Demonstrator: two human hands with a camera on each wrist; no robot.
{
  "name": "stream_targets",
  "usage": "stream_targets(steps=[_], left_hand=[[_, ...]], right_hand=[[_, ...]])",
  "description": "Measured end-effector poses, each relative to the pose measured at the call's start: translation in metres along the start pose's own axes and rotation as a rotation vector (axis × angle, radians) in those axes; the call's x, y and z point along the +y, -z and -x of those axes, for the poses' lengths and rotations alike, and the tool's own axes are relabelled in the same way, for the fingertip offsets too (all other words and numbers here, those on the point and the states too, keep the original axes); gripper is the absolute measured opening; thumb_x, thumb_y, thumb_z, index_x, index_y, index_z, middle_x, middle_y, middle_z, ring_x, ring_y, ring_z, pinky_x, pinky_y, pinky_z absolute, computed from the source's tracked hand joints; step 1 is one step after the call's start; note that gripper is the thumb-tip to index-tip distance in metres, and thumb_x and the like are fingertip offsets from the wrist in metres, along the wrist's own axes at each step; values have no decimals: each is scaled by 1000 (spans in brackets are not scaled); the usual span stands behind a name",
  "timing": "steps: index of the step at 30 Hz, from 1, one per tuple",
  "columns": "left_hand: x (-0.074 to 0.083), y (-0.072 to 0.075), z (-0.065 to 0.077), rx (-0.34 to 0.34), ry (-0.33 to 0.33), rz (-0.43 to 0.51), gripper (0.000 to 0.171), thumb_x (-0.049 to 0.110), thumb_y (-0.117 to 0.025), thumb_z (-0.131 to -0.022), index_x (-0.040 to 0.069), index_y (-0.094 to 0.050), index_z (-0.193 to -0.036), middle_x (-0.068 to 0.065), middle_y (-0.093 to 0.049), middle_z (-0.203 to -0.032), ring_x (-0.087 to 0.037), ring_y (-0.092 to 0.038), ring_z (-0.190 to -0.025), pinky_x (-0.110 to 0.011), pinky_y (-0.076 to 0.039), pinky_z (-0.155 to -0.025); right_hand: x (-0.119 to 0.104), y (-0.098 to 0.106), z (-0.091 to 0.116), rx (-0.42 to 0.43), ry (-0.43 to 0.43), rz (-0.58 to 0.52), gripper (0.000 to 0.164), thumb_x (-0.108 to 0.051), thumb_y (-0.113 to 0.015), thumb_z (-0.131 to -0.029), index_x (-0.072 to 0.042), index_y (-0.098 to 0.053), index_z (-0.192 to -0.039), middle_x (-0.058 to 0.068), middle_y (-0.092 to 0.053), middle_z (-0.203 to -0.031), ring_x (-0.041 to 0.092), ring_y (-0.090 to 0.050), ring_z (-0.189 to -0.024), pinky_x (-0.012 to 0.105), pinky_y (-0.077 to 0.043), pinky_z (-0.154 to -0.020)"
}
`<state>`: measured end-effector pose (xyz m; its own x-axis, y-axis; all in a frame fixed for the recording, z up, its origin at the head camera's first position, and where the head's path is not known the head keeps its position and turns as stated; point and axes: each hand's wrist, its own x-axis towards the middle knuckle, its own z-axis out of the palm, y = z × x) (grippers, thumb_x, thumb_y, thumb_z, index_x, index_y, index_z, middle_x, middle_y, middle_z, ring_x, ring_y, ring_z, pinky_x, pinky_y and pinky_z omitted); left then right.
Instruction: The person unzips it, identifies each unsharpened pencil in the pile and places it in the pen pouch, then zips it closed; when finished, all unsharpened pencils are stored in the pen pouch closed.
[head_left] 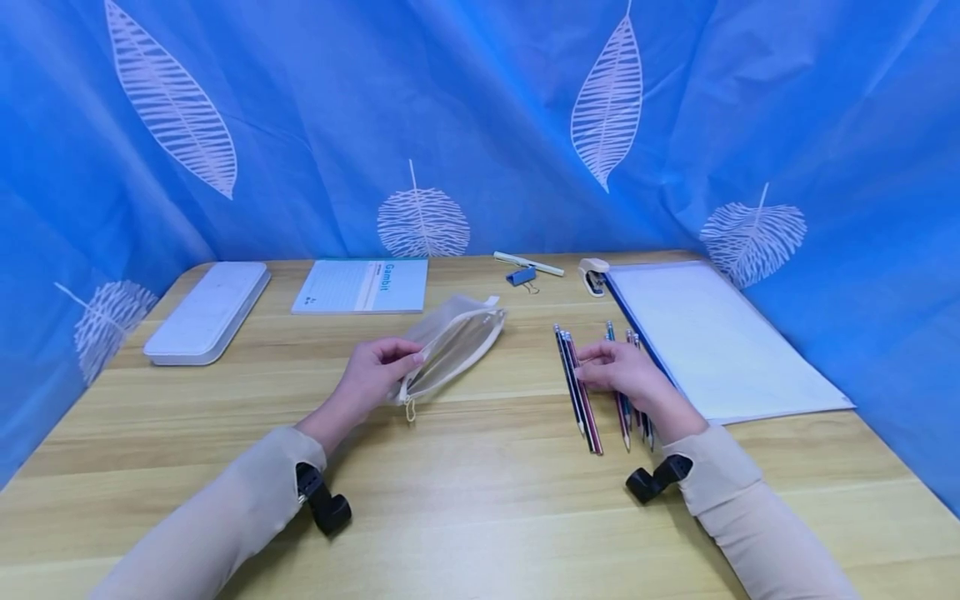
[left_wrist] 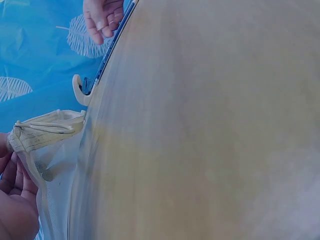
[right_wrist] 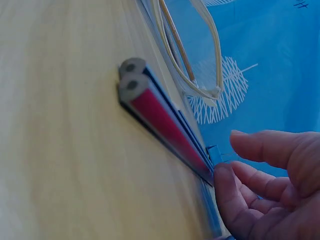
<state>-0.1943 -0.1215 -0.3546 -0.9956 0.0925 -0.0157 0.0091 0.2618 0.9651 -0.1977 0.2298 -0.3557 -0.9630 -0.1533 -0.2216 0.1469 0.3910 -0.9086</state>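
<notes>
My left hand pinches the near rim of a pale mesh zip pouch, whose mouth gapes open. In the left wrist view, the thumb and fingers grip the corner of this pouch. Over the pencils on the table is my right hand, its fingertips beside them. The right wrist view shows a red-sided pencil against a dark one, flat ends toward the camera. There the thumb stands apart from the fingers, with nothing visible between them. More pencils lie partly hidden under this hand.
Behind are a binder clip, a pale pen and a stapler. A white-sheeted folder lies at the right. A notebook and a white case occupy the left. A blue curtain hangs behind the table.
</notes>
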Motion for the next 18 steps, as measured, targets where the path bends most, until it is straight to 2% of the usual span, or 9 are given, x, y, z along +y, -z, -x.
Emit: stream_targets(steps=[8, 18], left_hand=[[-2, 1, 0, -1, 4, -6, 24, 13, -67, -85, 1, -66, -106, -10, -66, -104, -15, -55, -89, -20, -47, -71], [-5, 0, -1, -1, -2, 6, 24, 12, -67, -84, 1, -66, -105, -8, -67, -100, -14, -55, -86, -20, -47, -69]], right_hand=[[5, 2, -3, -19, -67, 125, 53, -8, -72, -79, 7, -47, -123, 6, -50, -82, 12, -57, -65, 27, -54, -63], [3, 5, -7, 6, -98, 172, 53, -4, -69, -80, 7, -45, -126, 10, -53, -83, 12, -59, -61, 27, -54, -60]])
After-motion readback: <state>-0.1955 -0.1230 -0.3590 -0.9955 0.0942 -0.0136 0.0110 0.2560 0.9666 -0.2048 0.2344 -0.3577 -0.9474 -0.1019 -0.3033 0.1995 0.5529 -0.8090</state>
